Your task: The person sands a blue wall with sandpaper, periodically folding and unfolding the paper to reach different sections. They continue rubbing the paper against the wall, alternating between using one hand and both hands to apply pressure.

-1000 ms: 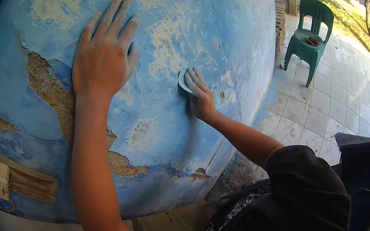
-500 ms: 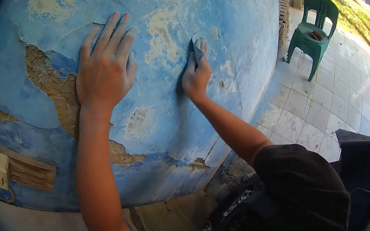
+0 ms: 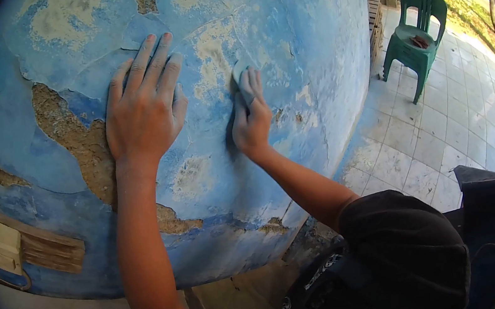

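Note:
My left hand (image 3: 142,106) lies flat on the peeling blue wall (image 3: 207,135), its dusty fingers spread and nothing held. Just left of it is a patch of bare, rough plaster (image 3: 71,141). To the right, my right hand (image 3: 251,113) presses a thin, pale grey sheet (image 3: 242,71) against the wall; only its edge shows past the fingertips, which are held together. Whitish worn spots mark the paint between and around both hands.
A socket box (image 3: 6,246) on a wooden board (image 3: 51,245) is at the lower left. A green plastic chair (image 3: 416,42) with small reddish items stands on the tiled floor (image 3: 409,132). Dark draped material (image 3: 492,208) is at the lower right.
My right hand has moved left and slightly down over the wall with the grey sheet. My left hand stays at the same spot on the wall; the camera view has shifted slightly.

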A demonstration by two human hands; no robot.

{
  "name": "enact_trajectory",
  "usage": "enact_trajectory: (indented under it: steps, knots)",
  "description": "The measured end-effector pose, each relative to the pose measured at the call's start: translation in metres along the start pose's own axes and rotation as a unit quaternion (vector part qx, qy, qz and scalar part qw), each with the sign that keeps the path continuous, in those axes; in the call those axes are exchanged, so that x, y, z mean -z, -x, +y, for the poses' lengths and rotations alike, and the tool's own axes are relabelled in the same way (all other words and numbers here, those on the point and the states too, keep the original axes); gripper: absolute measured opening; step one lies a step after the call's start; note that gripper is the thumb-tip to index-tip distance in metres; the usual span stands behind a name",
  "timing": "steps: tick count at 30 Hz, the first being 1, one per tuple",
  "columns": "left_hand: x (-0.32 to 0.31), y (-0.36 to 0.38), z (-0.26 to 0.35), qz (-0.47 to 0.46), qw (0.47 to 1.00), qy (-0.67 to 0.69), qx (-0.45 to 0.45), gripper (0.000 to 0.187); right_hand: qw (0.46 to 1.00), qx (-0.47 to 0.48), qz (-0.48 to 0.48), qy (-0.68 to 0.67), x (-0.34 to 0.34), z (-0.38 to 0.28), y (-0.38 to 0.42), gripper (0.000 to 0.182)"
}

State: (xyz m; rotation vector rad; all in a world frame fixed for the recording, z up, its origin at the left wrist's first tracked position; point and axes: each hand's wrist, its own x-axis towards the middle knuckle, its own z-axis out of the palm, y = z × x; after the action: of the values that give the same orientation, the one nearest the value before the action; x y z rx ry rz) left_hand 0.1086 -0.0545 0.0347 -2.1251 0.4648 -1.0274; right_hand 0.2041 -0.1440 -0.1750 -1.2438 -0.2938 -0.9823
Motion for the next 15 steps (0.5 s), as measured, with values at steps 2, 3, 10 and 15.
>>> enact_trajectory:
  steps: [2, 3, 10, 15]
  knots:
    - [0.0, 0.0, 0.001, -0.001, 1.0, 0.007, -0.004, 0.042, 0.988, 0.085, -0.13, -0.012, 0.01, -0.012, 0.03, 0.06]
    - [0.0, 0.001, 0.001, -0.006, 1.0, 0.006, 0.001, 0.042, 0.972, 0.124, -0.198, -0.008, 0.021, -0.001, 0.039, 0.064]
    - [-0.008, 0.0, 0.001, 0.015, 1.0, -0.015, -0.013, 0.043, 0.998, -0.064, 0.029, 0.007, 0.023, 0.05, -0.041, 0.049]
    - [-0.009, 0.006, 0.004, 0.013, 0.999, -0.037, -0.01, 0.044, 0.986, 0.084, -0.139, -0.031, 0.006, -0.032, 0.047, 0.059]
